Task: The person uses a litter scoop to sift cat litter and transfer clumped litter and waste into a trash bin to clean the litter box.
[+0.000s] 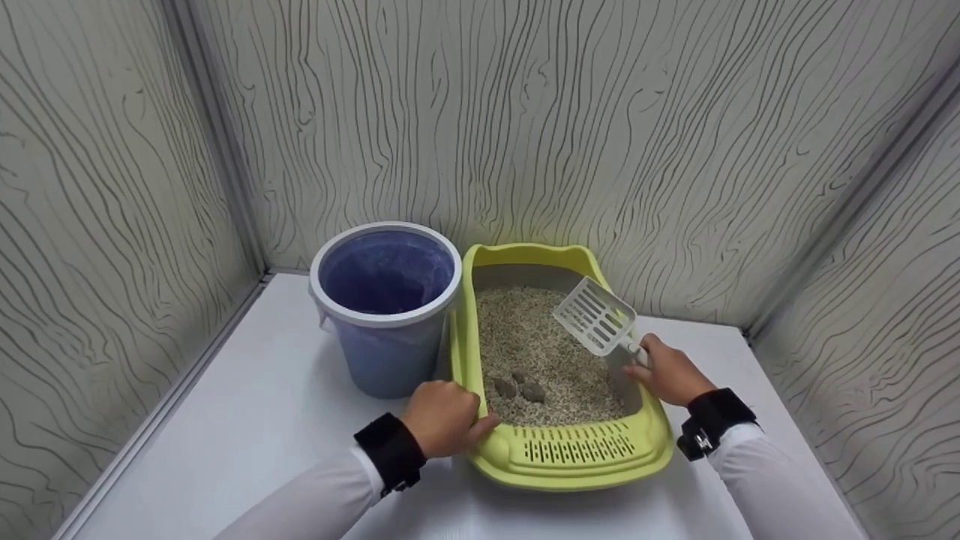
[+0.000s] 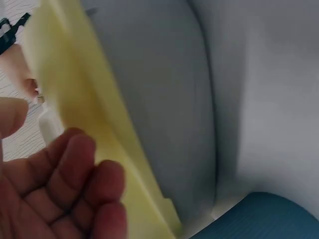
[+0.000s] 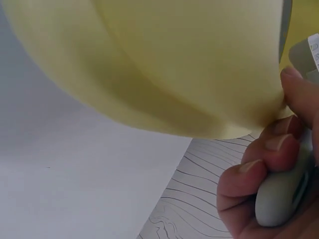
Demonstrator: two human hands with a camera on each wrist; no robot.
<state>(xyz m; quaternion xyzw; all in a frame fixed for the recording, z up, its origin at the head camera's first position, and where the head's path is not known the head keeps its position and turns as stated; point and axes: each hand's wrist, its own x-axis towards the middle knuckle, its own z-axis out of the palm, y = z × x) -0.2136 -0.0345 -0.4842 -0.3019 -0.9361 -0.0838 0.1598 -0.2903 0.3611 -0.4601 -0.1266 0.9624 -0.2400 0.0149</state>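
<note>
A yellow litter box [image 1: 652, 439] holds grainy cat litter [image 1: 525, 322], with a few dark grey clumps [image 1: 532, 391] near its front left. My left hand [image 1: 444, 420] grips the rim at the front left corner, thumb along the front edge; its curled fingers [image 2: 75, 154] show against the outer yellow wall in the left wrist view. By the right rim, my right hand [image 1: 671, 369] holds a pale slotted litter scoop [image 1: 626, 343] by its handle. The scoop's head is tilted over the litter, with no clump visible on it. In the right wrist view, fingers wrap the scoop handle [image 3: 279, 199].
Close against the box's left side stands a blue bucket [image 1: 390, 360] with a light rim and a dark inside. Both rest on a white tabletop [image 1: 262, 420]. Wood-grain patterned panels [image 1: 525, 120] enclose the back and sides.
</note>
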